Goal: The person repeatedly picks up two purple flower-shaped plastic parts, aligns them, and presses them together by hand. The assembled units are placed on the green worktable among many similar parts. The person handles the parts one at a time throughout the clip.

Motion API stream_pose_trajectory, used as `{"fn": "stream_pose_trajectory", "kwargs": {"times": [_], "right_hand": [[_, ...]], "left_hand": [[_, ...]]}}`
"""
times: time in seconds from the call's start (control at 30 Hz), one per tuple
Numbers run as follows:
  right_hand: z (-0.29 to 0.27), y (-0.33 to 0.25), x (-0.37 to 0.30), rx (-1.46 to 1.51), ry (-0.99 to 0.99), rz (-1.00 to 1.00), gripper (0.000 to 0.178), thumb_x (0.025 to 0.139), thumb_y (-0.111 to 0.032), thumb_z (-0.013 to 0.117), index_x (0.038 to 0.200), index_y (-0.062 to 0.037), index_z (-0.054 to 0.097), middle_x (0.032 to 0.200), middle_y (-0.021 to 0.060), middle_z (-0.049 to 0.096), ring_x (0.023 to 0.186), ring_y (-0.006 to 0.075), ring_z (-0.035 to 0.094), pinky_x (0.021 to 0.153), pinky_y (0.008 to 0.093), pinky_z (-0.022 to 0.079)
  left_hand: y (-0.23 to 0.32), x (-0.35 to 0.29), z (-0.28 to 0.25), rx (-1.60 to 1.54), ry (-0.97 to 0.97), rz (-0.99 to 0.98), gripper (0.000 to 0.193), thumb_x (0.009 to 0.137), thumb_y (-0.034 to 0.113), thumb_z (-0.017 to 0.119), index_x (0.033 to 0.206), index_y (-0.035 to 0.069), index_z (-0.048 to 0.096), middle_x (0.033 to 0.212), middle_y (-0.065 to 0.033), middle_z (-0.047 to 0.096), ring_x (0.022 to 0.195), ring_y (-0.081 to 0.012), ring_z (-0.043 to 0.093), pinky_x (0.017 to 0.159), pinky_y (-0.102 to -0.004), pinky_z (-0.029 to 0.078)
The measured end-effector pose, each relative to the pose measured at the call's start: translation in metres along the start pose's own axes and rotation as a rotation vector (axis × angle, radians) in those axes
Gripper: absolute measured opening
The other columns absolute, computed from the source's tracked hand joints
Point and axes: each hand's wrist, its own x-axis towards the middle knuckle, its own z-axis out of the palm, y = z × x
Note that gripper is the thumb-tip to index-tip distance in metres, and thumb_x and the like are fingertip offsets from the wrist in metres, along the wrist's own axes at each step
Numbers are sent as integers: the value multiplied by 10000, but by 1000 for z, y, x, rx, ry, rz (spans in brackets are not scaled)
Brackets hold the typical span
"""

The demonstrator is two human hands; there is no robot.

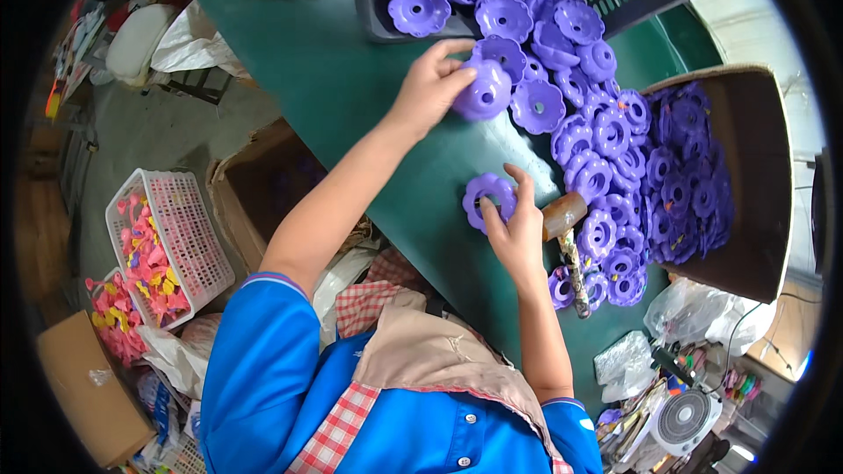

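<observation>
1. Baskets: 1 white basket (189, 237) of pink and yellow plastic pieces stands on the floor, left of the green tabletop (351, 79).
2. Left hand (432, 83) grasps 1 purple domed flower piece (484, 92) just above the tabletop, at the edge of the purple pile (606, 140), too many to count.
3. Right hand (518, 228) pinches 1 purple flower ring (486, 197) lying flat on the tabletop.
4. Mallet: 1 wooden mallet (566, 228) lies just beside the right hand.
5. Box: 1 cardboard box (755, 167) holds more purple pieces.

Left hand (432, 88) reaches forward, fingers curled; right hand (516, 228) nearer, fingers pinching.
</observation>
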Motion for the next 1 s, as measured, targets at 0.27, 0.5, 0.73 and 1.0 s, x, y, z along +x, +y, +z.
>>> {"fn": "stream_pose_trajectory", "kwargs": {"times": [0.27,0.5,0.73,1.0], "right_hand": [[-2,5,-29,-593,-76,-382,709,779,-100,868,1452,-115,645,1578,307,470,1439,491,488,1165,548,463],[-20,9,-47,-501,-120,-243,725,751,-30,857,1443,-94,653,1576,320,459,1415,486,506,1131,523,509],[-23,30,-51,1066,-117,-90,688,1020,-242,720,1581,65,464,1515,175,595,1401,281,591,1182,437,460],[-19,31,-55,993,-96,-189,768,1068,-398,677,1612,73,409,1556,178,554,1426,264,546,1197,427,420]], "left_hand": [[-23,-46,-4,1114,136,516,644,920,274,842,1471,75,574,1551,-222,447,1432,-450,424,1204,-539,373],[4,-58,10,1148,125,763,647,872,190,861,1437,70,568,1549,-217,465,1403,-441,462,1169,-524,412],[4,-156,32,-485,-20,-469,625,1155,501,332,1544,34,477,1386,-210,668,1251,-331,692,1002,-504,600],[22,-173,41,-615,-18,-517,731,1148,611,280,1545,36,496,1407,-176,667,1240,-292,703,938,-520,640]]}}
